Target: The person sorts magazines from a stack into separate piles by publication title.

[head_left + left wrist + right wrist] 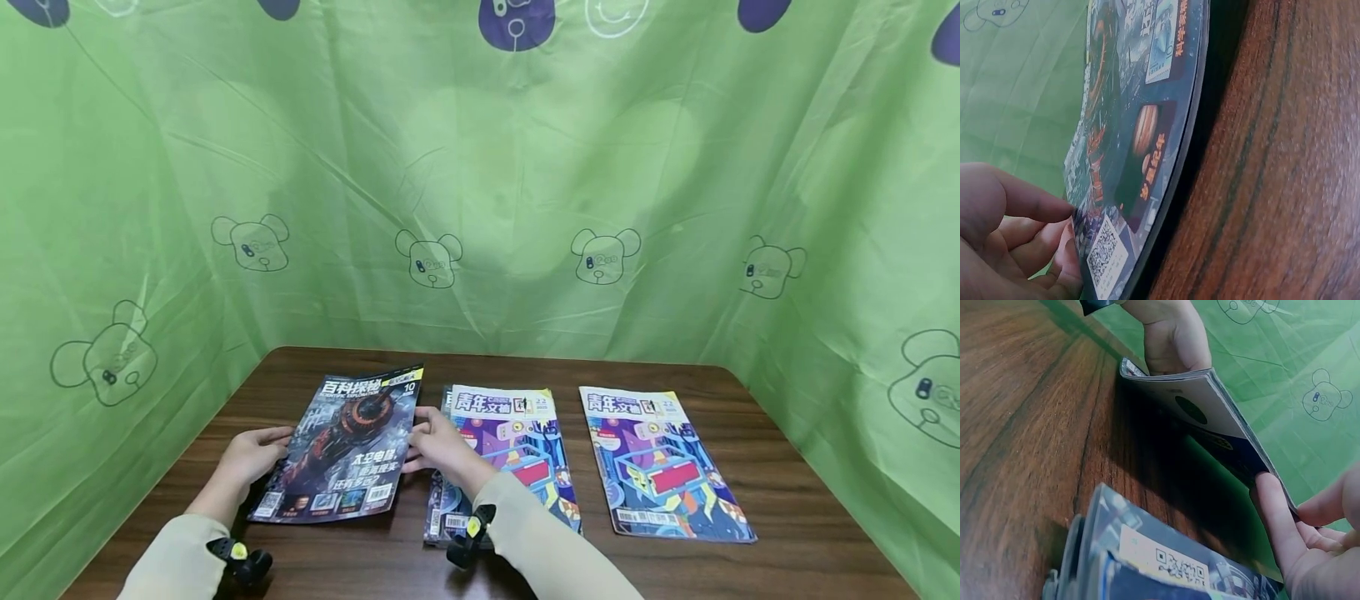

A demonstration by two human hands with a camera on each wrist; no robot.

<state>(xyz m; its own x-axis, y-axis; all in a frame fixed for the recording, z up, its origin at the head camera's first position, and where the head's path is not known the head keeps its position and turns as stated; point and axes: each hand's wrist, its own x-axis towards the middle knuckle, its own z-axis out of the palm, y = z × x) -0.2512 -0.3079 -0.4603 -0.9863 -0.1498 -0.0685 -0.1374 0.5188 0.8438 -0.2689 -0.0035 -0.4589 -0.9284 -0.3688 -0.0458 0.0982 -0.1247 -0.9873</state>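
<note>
A dark magazine point(341, 446) with a black and orange machine on its cover is held between both hands at the left of the table. My left hand point(253, 457) pinches its left edge, thumb and fingers also showing in the left wrist view. Along the opposite edge, my right hand point(442, 447) grips it between thumb and fingers. In the right wrist view the magazine's white and blue underside point(1204, 415) faces down, raised above the wood. Just right of it lies a stack of magazines point(517, 450), a purple and blue cover on top, partly behind the right forearm.
Another purple and blue magazine point(667, 467) lies flat farther right on the brown wooden table point(795, 500). A green curtain point(517, 175) with bear drawings encloses the table's back and sides. A black wrist camera point(468, 533) hangs low near the stack's front edge.
</note>
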